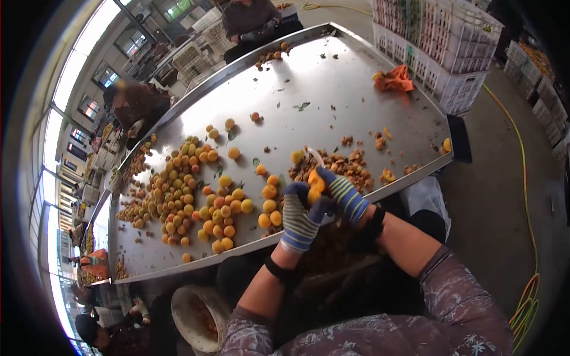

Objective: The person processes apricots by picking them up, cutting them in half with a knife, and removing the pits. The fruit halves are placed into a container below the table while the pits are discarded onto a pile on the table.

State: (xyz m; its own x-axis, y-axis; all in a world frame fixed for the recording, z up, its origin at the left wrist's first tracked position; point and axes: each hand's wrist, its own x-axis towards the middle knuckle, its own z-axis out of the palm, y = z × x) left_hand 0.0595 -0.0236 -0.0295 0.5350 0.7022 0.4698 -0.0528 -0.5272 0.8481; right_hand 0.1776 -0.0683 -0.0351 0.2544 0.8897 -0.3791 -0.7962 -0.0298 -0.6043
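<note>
Both hands wear striped knit gloves and meet just above the near edge of the metal table. Between them is an orange apricot, which looks split open. My left hand grips it from the left, thumb and fingers pressed against the flesh. From the right side, my right hand has its fingers closed on the same apricot. Right behind the hands lies a heap of brown apricot pits, with a curved white strip and a yellow apricot beside it.
Many whole apricots spread over the table's left half. An orange cloth lies near the far right edge, by stacked white crates. A white bucket stands below at left. Other people sit around the table. A yellow hose crosses the floor.
</note>
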